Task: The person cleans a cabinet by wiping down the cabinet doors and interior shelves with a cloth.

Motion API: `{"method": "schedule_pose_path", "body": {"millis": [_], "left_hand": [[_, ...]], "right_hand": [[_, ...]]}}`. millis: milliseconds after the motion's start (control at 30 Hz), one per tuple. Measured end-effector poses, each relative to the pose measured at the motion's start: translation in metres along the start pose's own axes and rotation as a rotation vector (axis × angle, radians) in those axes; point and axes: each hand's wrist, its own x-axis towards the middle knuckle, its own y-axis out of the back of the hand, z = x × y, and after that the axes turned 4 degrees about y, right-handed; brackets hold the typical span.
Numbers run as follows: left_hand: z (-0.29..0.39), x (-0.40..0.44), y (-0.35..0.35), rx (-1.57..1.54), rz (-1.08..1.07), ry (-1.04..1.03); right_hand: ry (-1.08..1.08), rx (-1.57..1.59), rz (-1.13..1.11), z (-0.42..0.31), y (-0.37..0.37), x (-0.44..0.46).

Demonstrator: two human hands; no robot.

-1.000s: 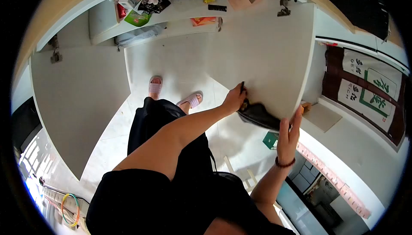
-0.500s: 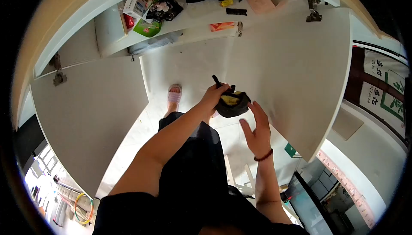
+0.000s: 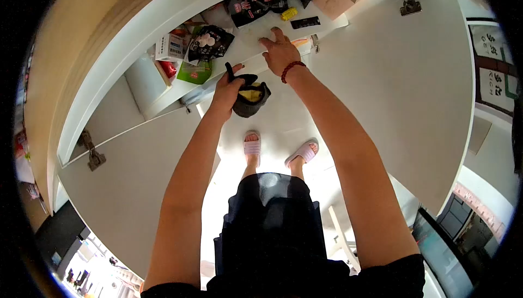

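A small dark pouch (image 3: 251, 102) with a yellow inside hangs from my left hand (image 3: 224, 94), whose fingers are wrapped round its upper edge and black strap. My right hand (image 3: 281, 53), a dark red beaded bracelet at its wrist, reaches over the front part of the cabinet shelf (image 3: 256, 37) with its fingers apart and nothing in them. Beyond its fingertips lie a small black packet (image 3: 305, 22) and a yellow item (image 3: 289, 14). A black packet with pale flowers (image 3: 210, 42) rests on the shelf beyond my left hand.
Open cabinet doors stand at the left (image 3: 136, 183) and right (image 3: 403, 91). A white box (image 3: 170, 47), a green packet (image 3: 194, 72), a large black bag (image 3: 256, 5) and a pink box (image 3: 332, 0) are on the shelf. My slippered feet are on the floor below.
Both hands have moved from beside the right door toward the shelf, the left one carrying the pouch. My right hand has left the pouch and reached forward. The view has shifted.
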Motion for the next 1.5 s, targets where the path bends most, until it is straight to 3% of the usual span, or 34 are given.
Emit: {"method": "schedule_pose_path", "body": {"millis": [67, 167, 333, 433, 533, 667, 767, 867, 1000, 1100, 1133, 1267, 1400, 1500], "left_hand": [[0.001, 0.018, 0.004, -0.022, -0.043, 0.032], [0.007, 0.042, -0.003, -0.022, 0.008, 0.106], [0.002, 0.081, -0.012, -0.053, 0.060, 0.163], [0.000, 0.090, -0.015, -0.035, 0.112, 0.080], [0.000, 0.089, -0.014, 0.053, 0.150, 0.011], [0.011, 0.072, -0.008, 0.462, 0.267, -0.031], [0.010, 0.073, 0.003, 0.613, 0.284, -0.058], [0.013, 0.070, 0.008, 0.577, 0.223, -0.045], [0.023, 0.051, -0.007, 0.600, 0.283, -0.127], [0.019, 0.055, -0.002, 0.640, 0.269, -0.129], [0.020, 0.055, 0.000, 0.675, 0.261, -0.135], [0.001, 0.080, 0.028, 0.801, 0.256, -0.167], [0.018, 0.061, 0.016, 0.897, 0.233, -0.180], [0.019, 0.060, 0.018, 0.835, 0.213, -0.151]], "right_hand": [[0.108, -0.064, 0.059, 0.015, -0.013, 0.002], [0.061, 0.043, -0.073, 0.013, 0.001, -0.006], [0.188, 0.300, 0.097, 0.036, 0.005, -0.013], [-0.060, 0.260, 0.193, 0.049, 0.023, 0.006], [-0.087, -0.019, 0.225, 0.062, 0.022, 0.025], [-0.065, -0.298, -0.008, 0.069, 0.022, 0.041], [-0.088, -0.095, 0.116, 0.071, 0.017, 0.046], [-0.272, 0.264, 0.258, 0.091, 0.020, 0.067], [-0.203, 0.366, 0.355, 0.102, 0.024, 0.082], [-0.302, 0.180, 0.290, 0.082, 0.030, 0.065], [-0.400, 0.128, 0.140, 0.080, 0.026, 0.066], [-0.575, -0.019, -0.065, 0.055, 0.032, 0.077], [-0.415, -0.074, 0.186, 0.049, 0.022, 0.078], [-0.284, 0.262, 0.262, 0.065, 0.024, 0.081]]}}
